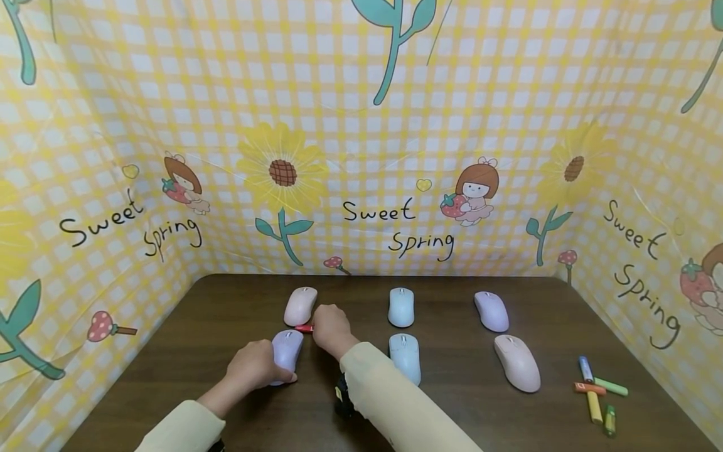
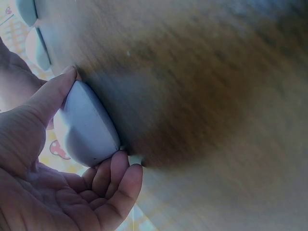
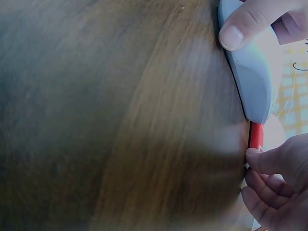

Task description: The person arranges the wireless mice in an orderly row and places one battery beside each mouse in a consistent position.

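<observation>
My left hand (image 1: pixel 253 364) grips a lavender computer mouse (image 1: pixel 288 351) at the front left of the table, thumb at one end and fingers at the other in the left wrist view. Just past that mouse's front end, my right hand (image 1: pixel 332 328) pinches a slim red battery (image 1: pixel 304 329) between thumb and fingertips. The battery lies low along the tabletop, close to the lavender mouse's front edge in the right wrist view, and the fingers hide part of it. Behind it sits a pale pink mouse (image 1: pixel 300 306).
Two light blue mice, one far (image 1: pixel 401 307) and one near (image 1: pixel 405 358), stand in the middle. Further right are a lavender mouse (image 1: pixel 491 311) and a pink mouse (image 1: pixel 517 363). Several coloured batteries (image 1: pixel 590 388) lie heaped at the right. A checked cloth (image 1: pixel 361 157) encloses the table.
</observation>
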Tool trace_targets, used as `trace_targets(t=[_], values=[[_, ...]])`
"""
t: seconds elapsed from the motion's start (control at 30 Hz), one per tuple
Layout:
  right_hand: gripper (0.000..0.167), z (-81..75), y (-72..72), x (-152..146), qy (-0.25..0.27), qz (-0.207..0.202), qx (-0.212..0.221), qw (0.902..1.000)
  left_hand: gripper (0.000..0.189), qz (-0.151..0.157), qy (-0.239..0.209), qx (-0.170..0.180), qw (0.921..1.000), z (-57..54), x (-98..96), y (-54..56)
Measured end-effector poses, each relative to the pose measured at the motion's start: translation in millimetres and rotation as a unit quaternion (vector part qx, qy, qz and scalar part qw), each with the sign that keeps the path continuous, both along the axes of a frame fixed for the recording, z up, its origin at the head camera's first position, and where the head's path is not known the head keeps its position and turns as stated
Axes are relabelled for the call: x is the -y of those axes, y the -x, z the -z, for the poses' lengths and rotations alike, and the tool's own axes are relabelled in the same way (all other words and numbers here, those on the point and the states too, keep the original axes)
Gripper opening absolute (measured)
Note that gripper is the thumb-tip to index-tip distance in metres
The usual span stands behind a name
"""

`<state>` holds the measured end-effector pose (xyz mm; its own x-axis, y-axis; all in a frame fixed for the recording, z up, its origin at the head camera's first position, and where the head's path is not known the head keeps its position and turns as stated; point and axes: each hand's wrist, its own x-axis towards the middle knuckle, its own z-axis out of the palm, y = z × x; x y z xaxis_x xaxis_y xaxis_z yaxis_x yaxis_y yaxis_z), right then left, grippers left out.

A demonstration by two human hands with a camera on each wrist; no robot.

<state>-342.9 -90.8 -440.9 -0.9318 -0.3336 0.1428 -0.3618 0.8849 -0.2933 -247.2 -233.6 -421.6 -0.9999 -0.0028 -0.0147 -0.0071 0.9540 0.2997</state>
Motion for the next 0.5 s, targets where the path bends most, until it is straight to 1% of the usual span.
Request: trace_targets(t=[0.23,0.33,0.5], values=[[0.02,3.4,3.0,-1.7,0.036,-0.014,0.036,0.9986,0.061,-0.001,-0.003,0.001,1.0,0.1,0.3,0.3],[0.017,5.6,4.2,-1.6,0.043,-0.014,0.039,0.9982,0.061,-0.001,-0.003,0.0,1.0,0.8,0.6,0.9],[0.017,7.3,4.7,-1.6,0.039,-0.02,0.028,0.9986,0.062,0.0,0.001,-0.001,1.0,1.5,1.0,1.0]])
